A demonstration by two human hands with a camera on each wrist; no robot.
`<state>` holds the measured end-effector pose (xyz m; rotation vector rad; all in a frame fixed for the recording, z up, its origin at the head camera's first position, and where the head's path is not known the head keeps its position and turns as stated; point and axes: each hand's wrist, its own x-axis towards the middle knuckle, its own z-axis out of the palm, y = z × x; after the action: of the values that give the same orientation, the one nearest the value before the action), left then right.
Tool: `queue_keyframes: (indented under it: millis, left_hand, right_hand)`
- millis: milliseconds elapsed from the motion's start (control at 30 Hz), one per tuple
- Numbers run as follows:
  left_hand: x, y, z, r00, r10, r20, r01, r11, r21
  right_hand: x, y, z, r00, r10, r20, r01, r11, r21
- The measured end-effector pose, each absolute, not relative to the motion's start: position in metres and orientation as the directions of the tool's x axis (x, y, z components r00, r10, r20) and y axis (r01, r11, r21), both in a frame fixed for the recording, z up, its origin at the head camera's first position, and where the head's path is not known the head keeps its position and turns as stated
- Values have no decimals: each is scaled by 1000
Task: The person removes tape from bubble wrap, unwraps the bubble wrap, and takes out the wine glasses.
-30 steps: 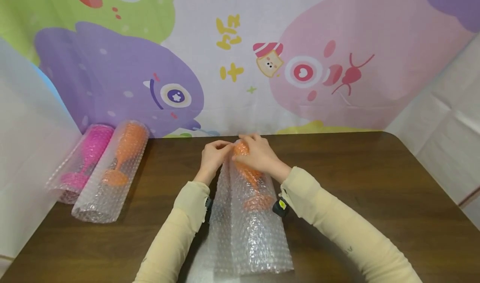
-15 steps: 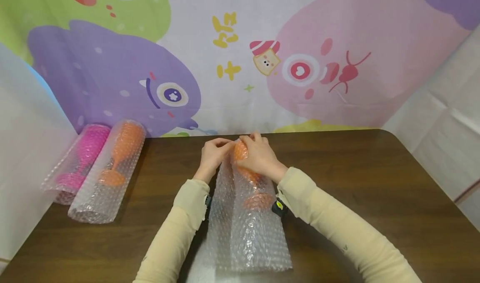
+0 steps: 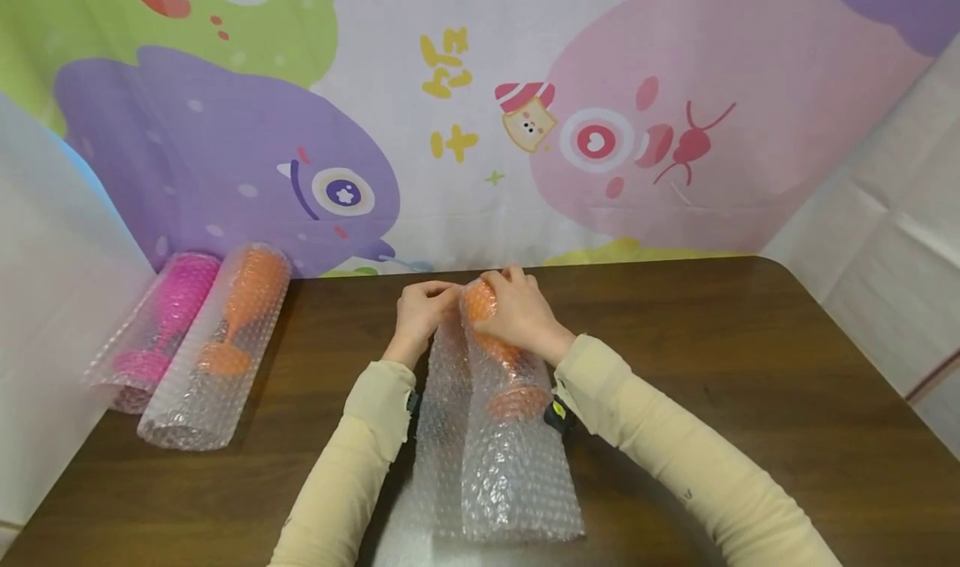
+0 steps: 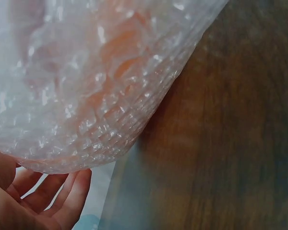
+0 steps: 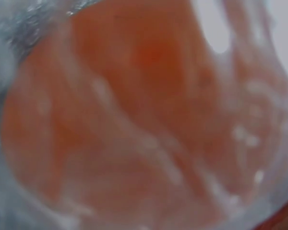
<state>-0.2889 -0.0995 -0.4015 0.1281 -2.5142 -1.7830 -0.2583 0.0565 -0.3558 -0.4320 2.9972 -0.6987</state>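
Observation:
An orange goblet (image 3: 517, 402) lies inside bubble wrap (image 3: 517, 488) on the brown table, its foot toward me and its bowl at the far end. My left hand (image 3: 420, 315) pinches the loose flap's far corner between thumb and fingers. On the bowl, my right hand (image 3: 519, 313) grips goblet and wrap together from the right side. In the left wrist view, the bubble wrap (image 4: 86, 110) covers most of the frame above the left hand (image 4: 43, 199). The right wrist view is filled by the blurred orange foot of the goblet (image 5: 134, 120) behind plastic; only a sliver of hand shows.
At the table's left lie two more bubble-wrapped goblets, one pink (image 3: 180, 300) and one orange (image 3: 255, 292), side by side. A printed cartoon cloth (image 3: 465, 208) hangs behind the table (image 3: 712, 367). White cloth walls stand at both sides.
My left hand has shifted very slightly left with the flap's corner. The right thumb has drawn back a little over the bowl. The head view has shifted slightly.

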Motion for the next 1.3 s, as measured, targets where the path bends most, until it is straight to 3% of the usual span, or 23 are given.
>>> queue_keyframes:
  millis: [1300]
  left_hand:
    - [-284,-111,-419,-972,-200,-123,-165,213,963]
  right_hand:
    - [-261,70,-365,-969,-235,72,-237,816,-527]
